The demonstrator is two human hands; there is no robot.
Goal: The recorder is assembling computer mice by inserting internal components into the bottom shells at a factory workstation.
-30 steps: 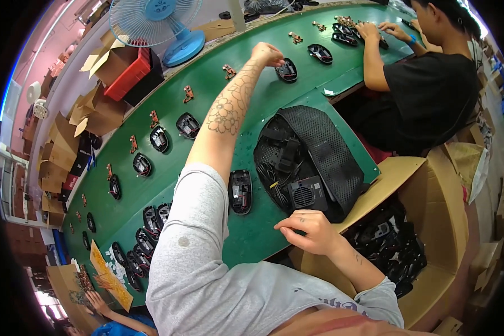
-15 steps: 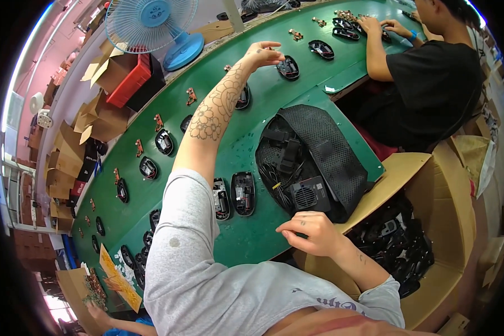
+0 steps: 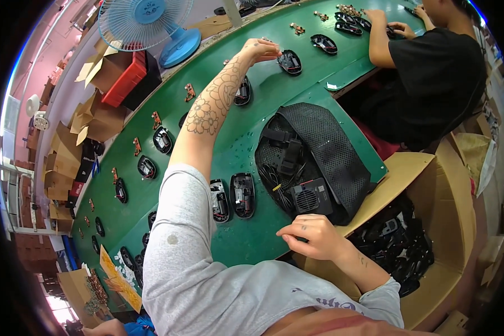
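Observation:
My left hand (image 3: 262,50) reaches far across the green table, fingers stretched toward the rim of an oval black plastic shell (image 3: 289,62) with small parts inside. I cannot make out whether the fingertips touch it. A small board partly shows behind the fingers. Nearer me, my right hand (image 3: 313,237) hovers with loosely bent fingers, thumb and forefinger apart and nothing in them. Beside it lies a black mesh bag (image 3: 341,162) with cables and a black box with a round grille (image 3: 308,197). Two opened shells, one being the right-hand shell (image 3: 242,195), lie left of the bag.
Several shells and small copper-coloured boards line the green table (image 3: 235,246). A blue fan (image 3: 179,47) and red bin (image 3: 123,78) stand beyond it. A carton (image 3: 453,224) of black parts is at my right. A co-worker (image 3: 437,84) sits far right; another person's arm shows lower left.
My left hand has moved slightly left and up in view, its fingers now closer together and tilted down beside the shell. My right hand stays put. The co-worker's hands have shifted.

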